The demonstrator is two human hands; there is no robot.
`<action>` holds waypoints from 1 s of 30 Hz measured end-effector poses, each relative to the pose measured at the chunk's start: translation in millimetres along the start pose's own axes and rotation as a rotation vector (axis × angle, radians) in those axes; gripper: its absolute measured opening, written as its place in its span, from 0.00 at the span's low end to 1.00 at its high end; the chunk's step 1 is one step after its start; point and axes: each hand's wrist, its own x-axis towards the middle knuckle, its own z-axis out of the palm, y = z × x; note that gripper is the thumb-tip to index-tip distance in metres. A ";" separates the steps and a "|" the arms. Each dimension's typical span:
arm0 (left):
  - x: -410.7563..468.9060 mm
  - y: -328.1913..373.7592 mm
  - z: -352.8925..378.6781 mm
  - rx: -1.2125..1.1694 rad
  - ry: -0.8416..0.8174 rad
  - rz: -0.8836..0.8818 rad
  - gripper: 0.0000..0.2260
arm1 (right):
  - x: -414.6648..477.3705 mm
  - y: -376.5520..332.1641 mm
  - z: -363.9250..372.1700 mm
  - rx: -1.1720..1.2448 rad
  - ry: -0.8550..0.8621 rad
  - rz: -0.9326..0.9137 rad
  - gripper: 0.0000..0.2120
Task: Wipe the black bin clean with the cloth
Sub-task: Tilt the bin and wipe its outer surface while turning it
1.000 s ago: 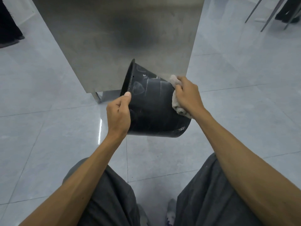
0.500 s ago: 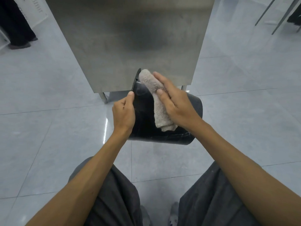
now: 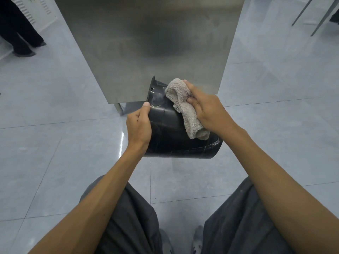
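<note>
The black bin (image 3: 170, 138) is held on its side in the air above the floor, its rim pointing up and away to the left, its base to the lower right. My left hand (image 3: 139, 127) grips the bin's left wall near the rim, thumb on the outside. My right hand (image 3: 207, 110) clutches a beige terry cloth (image 3: 185, 110) and presses it against the bin's upper outer wall. The bin's inside is hidden.
A stainless steel cabinet panel (image 3: 156, 43) stands right behind the bin on short legs. Grey glossy floor tiles (image 3: 55, 153) spread all around. A person's dark-trousered legs (image 3: 20, 33) stand at the far left. Thin metal legs (image 3: 311, 13) show at the top right.
My right hand slid the cloth from the bin's right side up over its top wall toward the rim, then bunched it in a fist. The bin tilted slightly; my left hand kept its grip.
</note>
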 end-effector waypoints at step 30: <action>-0.8 6.6 -2.3 -0.110 0.050 -0.056 0.22 | -11.9 -20.1 25.8 -0.087 0.000 0.007 0.43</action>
